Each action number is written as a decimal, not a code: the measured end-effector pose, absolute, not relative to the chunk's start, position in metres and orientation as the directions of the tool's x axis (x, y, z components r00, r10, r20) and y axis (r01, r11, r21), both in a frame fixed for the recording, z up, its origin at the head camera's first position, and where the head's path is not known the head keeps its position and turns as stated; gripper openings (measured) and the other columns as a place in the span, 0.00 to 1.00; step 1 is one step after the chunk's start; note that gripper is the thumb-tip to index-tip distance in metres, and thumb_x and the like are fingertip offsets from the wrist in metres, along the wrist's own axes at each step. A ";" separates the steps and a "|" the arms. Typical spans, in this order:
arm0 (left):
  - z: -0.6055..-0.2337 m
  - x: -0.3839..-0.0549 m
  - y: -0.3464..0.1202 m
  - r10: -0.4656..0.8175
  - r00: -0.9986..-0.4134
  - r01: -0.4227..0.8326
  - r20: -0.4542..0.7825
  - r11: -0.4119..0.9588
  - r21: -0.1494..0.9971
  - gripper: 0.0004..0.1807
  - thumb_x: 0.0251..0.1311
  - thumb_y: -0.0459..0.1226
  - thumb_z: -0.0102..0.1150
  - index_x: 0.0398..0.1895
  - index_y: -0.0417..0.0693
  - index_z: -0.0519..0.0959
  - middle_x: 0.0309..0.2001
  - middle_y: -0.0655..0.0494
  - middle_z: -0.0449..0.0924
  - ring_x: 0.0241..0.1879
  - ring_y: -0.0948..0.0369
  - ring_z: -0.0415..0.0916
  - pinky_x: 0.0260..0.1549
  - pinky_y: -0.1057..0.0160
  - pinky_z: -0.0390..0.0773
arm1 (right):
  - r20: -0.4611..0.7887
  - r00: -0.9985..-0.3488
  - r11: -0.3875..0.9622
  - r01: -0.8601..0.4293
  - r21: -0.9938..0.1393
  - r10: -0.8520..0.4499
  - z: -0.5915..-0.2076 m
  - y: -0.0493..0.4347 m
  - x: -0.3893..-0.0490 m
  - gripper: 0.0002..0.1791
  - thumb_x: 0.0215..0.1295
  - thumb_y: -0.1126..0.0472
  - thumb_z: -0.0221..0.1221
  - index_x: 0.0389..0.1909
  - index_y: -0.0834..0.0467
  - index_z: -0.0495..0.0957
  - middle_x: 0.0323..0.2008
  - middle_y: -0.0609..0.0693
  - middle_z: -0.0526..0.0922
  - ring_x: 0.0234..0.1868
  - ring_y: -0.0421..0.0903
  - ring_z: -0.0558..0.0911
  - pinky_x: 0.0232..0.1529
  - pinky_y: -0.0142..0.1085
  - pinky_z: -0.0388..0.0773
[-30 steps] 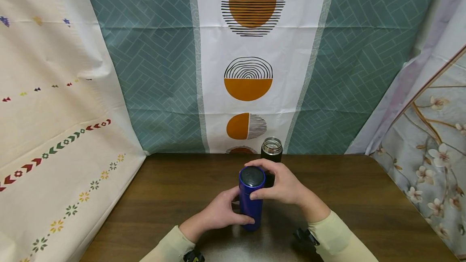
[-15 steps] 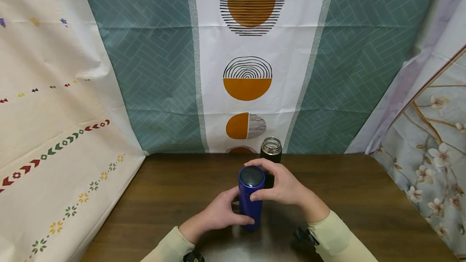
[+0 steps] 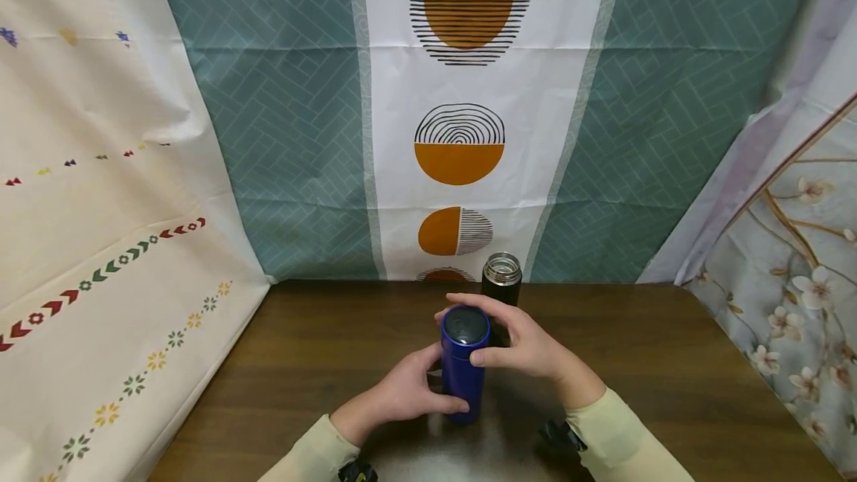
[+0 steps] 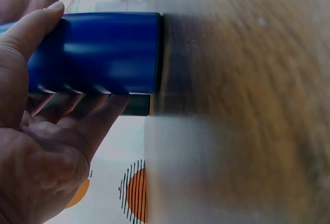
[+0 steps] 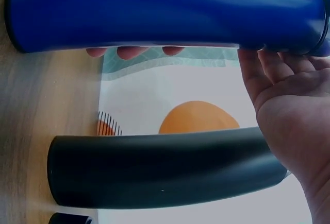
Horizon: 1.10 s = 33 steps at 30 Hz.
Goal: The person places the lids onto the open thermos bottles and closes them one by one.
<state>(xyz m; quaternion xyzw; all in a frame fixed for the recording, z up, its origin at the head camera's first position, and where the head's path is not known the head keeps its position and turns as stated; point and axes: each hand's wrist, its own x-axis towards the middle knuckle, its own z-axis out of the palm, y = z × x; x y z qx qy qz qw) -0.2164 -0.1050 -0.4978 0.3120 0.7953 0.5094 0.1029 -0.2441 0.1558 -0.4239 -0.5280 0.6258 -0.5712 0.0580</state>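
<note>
A blue thermos (image 3: 464, 381) with a dark round lid top (image 3: 466, 325) stands upright on the table. My left hand (image 3: 408, 389) grips its lower body, thumb across the front and fingers behind, as the left wrist view also shows. Around its upper end curves my right hand (image 3: 522, 337), thumb at the front near the lid seam and fingers reaching behind. In the right wrist view the fingers of the right hand (image 5: 291, 87) lie against the blue body near the lid. Just behind stands a black thermos (image 3: 501, 285) with its metal mouth uncovered, partly hidden by the right hand.
The brown wooden table (image 3: 321, 333) ends at a hanging patterned cloth (image 3: 462, 95). More cloths hang along the left and right sides. A small black object (image 5: 70, 218) shows beside the black thermos base in the right wrist view.
The right hand has turned slightly around the top of the blue thermos: its thumb is farther right and a fingertip now shows at the left edge. The left hand keeps its place.
</note>
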 end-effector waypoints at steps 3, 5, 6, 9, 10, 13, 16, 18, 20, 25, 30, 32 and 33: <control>-0.497 -0.217 -0.105 0.599 -0.787 0.387 0.147 0.294 0.874 0.38 0.62 0.45 0.85 0.74 0.64 0.77 0.64 0.66 0.86 0.65 0.61 0.82 0.63 0.59 0.81 | 0.523 -0.435 -0.205 -0.592 -0.779 -0.733 -0.423 0.156 -0.244 0.41 0.77 0.70 0.66 0.86 0.65 0.60 0.72 0.68 0.79 0.75 0.66 0.77 0.79 0.54 0.69; -0.497 -0.217 -0.105 0.599 -0.787 0.386 0.148 0.292 0.875 0.38 0.62 0.45 0.85 0.73 0.64 0.77 0.64 0.65 0.86 0.65 0.61 0.82 0.63 0.59 0.81 | 0.516 -0.446 -0.186 -0.596 -0.781 -0.731 -0.423 0.156 -0.244 0.41 0.76 0.71 0.67 0.85 0.65 0.62 0.72 0.66 0.80 0.74 0.66 0.77 0.78 0.54 0.71; -0.497 -0.217 -0.105 0.598 -0.787 0.387 0.150 0.290 0.875 0.38 0.61 0.45 0.85 0.73 0.63 0.77 0.64 0.65 0.86 0.65 0.61 0.82 0.63 0.58 0.81 | 0.511 -0.456 -0.173 -0.599 -0.782 -0.729 -0.422 0.156 -0.244 0.40 0.75 0.71 0.67 0.84 0.64 0.63 0.72 0.65 0.81 0.74 0.66 0.77 0.77 0.54 0.72; -0.497 -0.217 -0.105 0.596 -0.787 0.392 0.159 0.286 0.874 0.38 0.61 0.44 0.85 0.73 0.64 0.77 0.64 0.65 0.86 0.64 0.60 0.82 0.63 0.58 0.81 | 0.501 -0.481 -0.127 -0.618 -0.776 -0.719 -0.421 0.156 -0.245 0.39 0.73 0.69 0.70 0.82 0.60 0.68 0.70 0.61 0.83 0.72 0.66 0.79 0.75 0.56 0.73; -0.497 -0.217 -0.105 0.596 -0.786 0.396 0.164 0.283 0.874 0.38 0.61 0.44 0.86 0.74 0.64 0.77 0.64 0.64 0.86 0.64 0.60 0.83 0.63 0.58 0.82 | 0.495 -0.495 -0.107 -0.621 -0.776 -0.715 -0.420 0.156 -0.245 0.39 0.72 0.68 0.71 0.81 0.57 0.70 0.70 0.60 0.84 0.72 0.66 0.79 0.75 0.56 0.73; -0.500 -0.217 -0.105 0.597 -0.785 0.401 0.165 0.286 0.870 0.40 0.61 0.46 0.86 0.75 0.65 0.76 0.64 0.66 0.86 0.64 0.61 0.83 0.63 0.58 0.82 | 0.485 -0.521 -0.064 -0.632 -0.772 -0.702 -0.420 0.156 -0.244 0.38 0.71 0.67 0.73 0.79 0.53 0.73 0.68 0.58 0.85 0.70 0.65 0.81 0.74 0.55 0.74; -0.501 -0.217 -0.105 0.602 -0.780 0.408 0.172 0.281 0.869 0.41 0.61 0.46 0.86 0.76 0.64 0.76 0.64 0.66 0.86 0.63 0.61 0.83 0.63 0.58 0.82 | 0.488 -0.540 -0.033 -0.646 -0.762 -0.686 -0.420 0.157 -0.243 0.38 0.68 0.67 0.75 0.77 0.53 0.75 0.66 0.57 0.86 0.68 0.63 0.83 0.73 0.54 0.76; -0.500 -0.218 -0.105 0.604 -0.778 0.407 0.173 0.275 0.871 0.41 0.61 0.46 0.86 0.76 0.64 0.76 0.64 0.66 0.86 0.63 0.61 0.83 0.63 0.58 0.82 | 0.496 -0.551 -0.012 -0.661 -0.750 -0.671 -0.420 0.157 -0.243 0.38 0.66 0.66 0.77 0.76 0.52 0.77 0.65 0.57 0.88 0.65 0.62 0.85 0.70 0.53 0.78; -0.500 -0.218 -0.105 0.606 -0.775 0.412 0.179 0.270 0.870 0.41 0.61 0.45 0.86 0.76 0.64 0.76 0.63 0.65 0.86 0.63 0.61 0.83 0.63 0.58 0.82 | 0.502 -0.559 0.007 -0.673 -0.740 -0.659 -0.420 0.158 -0.243 0.38 0.64 0.66 0.78 0.75 0.53 0.78 0.64 0.58 0.88 0.63 0.61 0.86 0.68 0.53 0.79; -0.501 -0.218 -0.104 0.606 -0.773 0.424 0.187 0.274 0.863 0.40 0.60 0.46 0.86 0.76 0.63 0.77 0.63 0.66 0.86 0.62 0.61 0.84 0.63 0.57 0.82 | 0.500 -0.596 0.058 -0.678 -0.733 -0.628 -0.417 0.158 -0.239 0.39 0.59 0.65 0.82 0.72 0.54 0.79 0.60 0.59 0.90 0.57 0.60 0.88 0.63 0.54 0.82; -0.499 -0.217 -0.103 0.599 -0.778 0.421 0.187 0.277 0.864 0.41 0.60 0.46 0.86 0.76 0.64 0.76 0.62 0.66 0.87 0.61 0.62 0.84 0.63 0.57 0.82 | 0.508 -0.622 0.122 -0.696 -0.708 -0.596 -0.413 0.156 -0.235 0.40 0.56 0.62 0.85 0.70 0.55 0.81 0.53 0.56 0.92 0.50 0.56 0.89 0.56 0.52 0.86; -0.499 -0.217 -0.103 0.599 -0.777 0.424 0.193 0.272 0.864 0.41 0.61 0.45 0.86 0.76 0.63 0.76 0.62 0.65 0.87 0.61 0.61 0.84 0.63 0.56 0.82 | 0.508 -0.632 0.155 -0.702 -0.695 -0.585 -0.412 0.156 -0.234 0.40 0.55 0.60 0.86 0.69 0.53 0.81 0.51 0.54 0.92 0.49 0.54 0.90 0.54 0.50 0.87; -0.499 -0.217 -0.103 0.598 -0.778 0.423 0.193 0.271 0.865 0.41 0.61 0.45 0.86 0.76 0.63 0.77 0.62 0.65 0.87 0.61 0.61 0.85 0.63 0.56 0.82 | 0.508 -0.636 0.170 -0.705 -0.689 -0.581 -0.411 0.155 -0.233 0.40 0.55 0.59 0.87 0.69 0.52 0.81 0.51 0.53 0.93 0.49 0.52 0.90 0.54 0.49 0.87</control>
